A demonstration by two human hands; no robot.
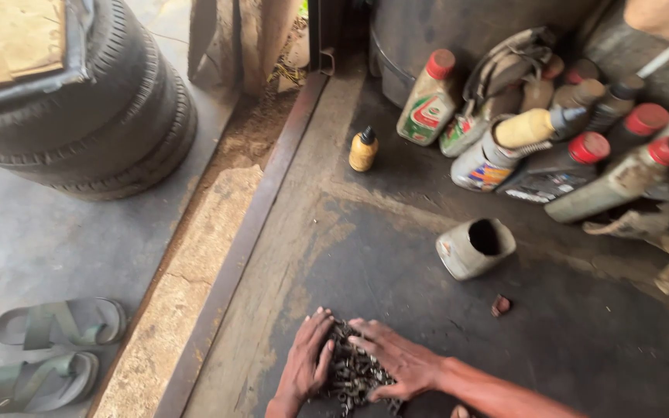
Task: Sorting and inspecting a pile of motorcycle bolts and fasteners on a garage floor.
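Note:
Low in the head view, a pile of small greasy metal parts (352, 373) lies on the dark oily floor (551, 340). My left hand (306, 362) rests flat against the pile's left side, fingers spread. My right hand (396, 360) lies over its right side, fingers pointing left across the parts. Neither hand has closed around anything.
A cut-off white plastic container (474, 248) lies on its side beyond the pile, a small reddish piece (500, 306) near it. Several oil bottles (551, 147) are heaped at the back right, a small yellow bottle (363, 149) stands apart. Stacked tyres (94, 124) and green sandals (48, 352) are left.

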